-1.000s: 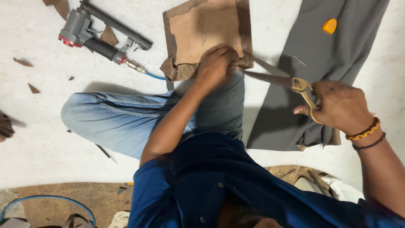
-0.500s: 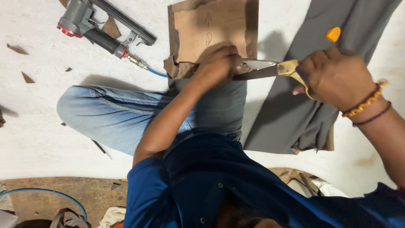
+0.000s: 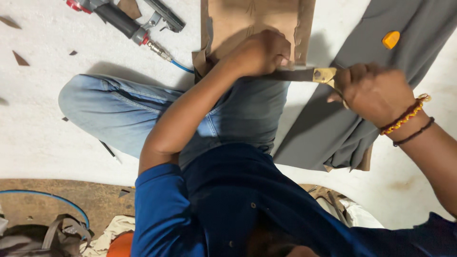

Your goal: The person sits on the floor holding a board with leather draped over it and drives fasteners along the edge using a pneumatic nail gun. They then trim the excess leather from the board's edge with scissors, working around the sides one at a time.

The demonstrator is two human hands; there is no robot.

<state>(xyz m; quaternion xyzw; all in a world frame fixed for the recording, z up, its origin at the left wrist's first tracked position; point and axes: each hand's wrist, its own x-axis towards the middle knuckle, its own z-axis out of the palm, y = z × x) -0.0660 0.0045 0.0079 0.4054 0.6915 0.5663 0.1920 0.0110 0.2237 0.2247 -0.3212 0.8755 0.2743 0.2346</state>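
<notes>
Off to the left on the white floor point(image 3: 43, 138) lies a pneumatic stapler point(image 3: 124, 21) with its blue hose (nobody touching it). Next comes the brown sheet point(image 3: 252, 21), resting over the seated person's knee, with the left hand point(image 3: 259, 52) clenched down on its lower edge. The scissors point(image 3: 304, 74) meet that edge with blades together, gripped by the right hand point(image 3: 376, 93). Grey fabric point(image 3: 362, 119) lies beneath, an orange chalk piece point(image 3: 391, 39) on it.

Bright, even overhead light, soft shadows on the floor, slight motion blur.
</notes>
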